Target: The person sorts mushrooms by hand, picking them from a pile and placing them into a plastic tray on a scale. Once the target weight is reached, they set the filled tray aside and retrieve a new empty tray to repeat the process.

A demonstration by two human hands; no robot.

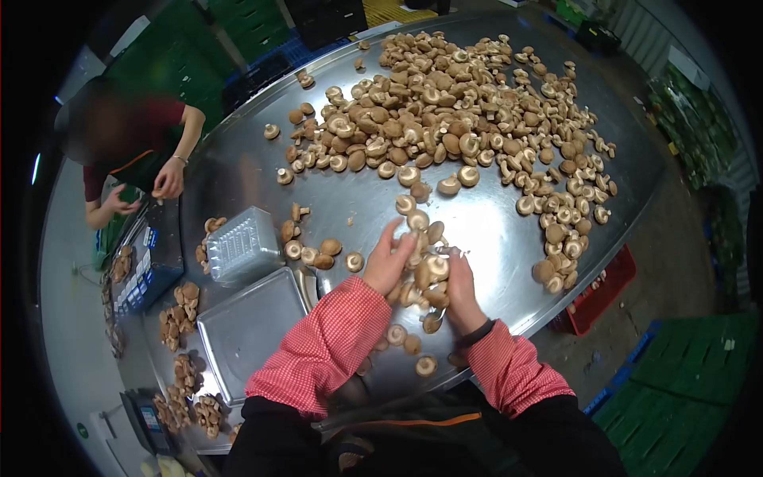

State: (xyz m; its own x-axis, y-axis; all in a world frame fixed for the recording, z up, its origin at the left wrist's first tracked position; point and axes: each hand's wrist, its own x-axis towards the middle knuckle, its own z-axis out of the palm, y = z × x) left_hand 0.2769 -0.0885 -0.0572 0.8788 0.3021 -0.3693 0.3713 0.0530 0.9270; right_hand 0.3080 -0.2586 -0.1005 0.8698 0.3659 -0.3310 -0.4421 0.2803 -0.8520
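At the near edge, the person's forearms, in red checked sleeves (326, 338), extend over a metal surface (485, 230). A few loose mushrooms (426, 366) lie on the surface between the forearms. The left hand (388, 261) and the right hand (463, 292) are cupped and part-open, palms facing, around a gathered group of mushrooms (431, 272); both touch the group, and neither is closed into a fist. A dark band (477, 332) encircles the right wrist. To the left of the left forearm is a shallow rectangular tray (254, 334), with clusters of mushrooms (183, 374) along its outer side. Just beyond the tray stands a clear plastic container (245, 245), with single mushrooms at its right side. Beyond the hands, a large heap of mushrooms (445, 111) covers the far part of the surface and extends down its right side. At the far left, a co-worker (131, 143) holds both hands near a blue-and-white stack of packaging (141, 266). Green crates (246, 32) stand behind the surface.
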